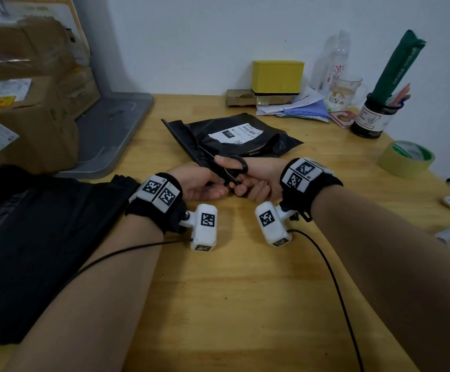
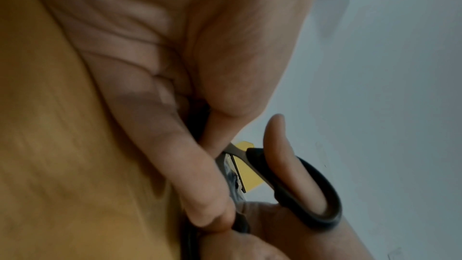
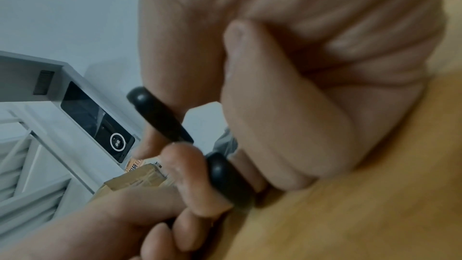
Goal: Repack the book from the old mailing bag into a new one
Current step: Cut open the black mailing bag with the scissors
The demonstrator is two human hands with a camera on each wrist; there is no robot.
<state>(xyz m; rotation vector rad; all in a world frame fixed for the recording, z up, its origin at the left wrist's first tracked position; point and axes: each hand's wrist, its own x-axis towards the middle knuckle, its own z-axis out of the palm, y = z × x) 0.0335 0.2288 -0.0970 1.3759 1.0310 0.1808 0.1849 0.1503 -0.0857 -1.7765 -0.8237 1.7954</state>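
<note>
The old black mailing bag [image 1: 258, 140] with a white label [image 1: 234, 134] lies flat at the middle of the wooden table [image 1: 245, 291]; the book is not visible. Just in front of it, both hands meet on black-handled scissors [image 1: 229, 173]. My right hand [image 1: 256, 181] has its thumb through one handle loop [image 2: 312, 185] and curls its fingers round the other [image 3: 225, 175]. My left hand [image 1: 197, 181] pinches the scissors near the pivot [image 2: 232, 151]. The blades point up-left over the bag's near edge. A pile of new black bags [image 1: 30, 237] lies under my left forearm.
Cardboard boxes [image 1: 25, 124] and a grey tray [image 1: 111, 130] fill the left. At the back stand a yellow box [image 1: 277, 76], papers, a glass mug [image 1: 344, 92] and a pen jar [image 1: 374, 116]. A tape roll [image 1: 406, 158] sits at the right.
</note>
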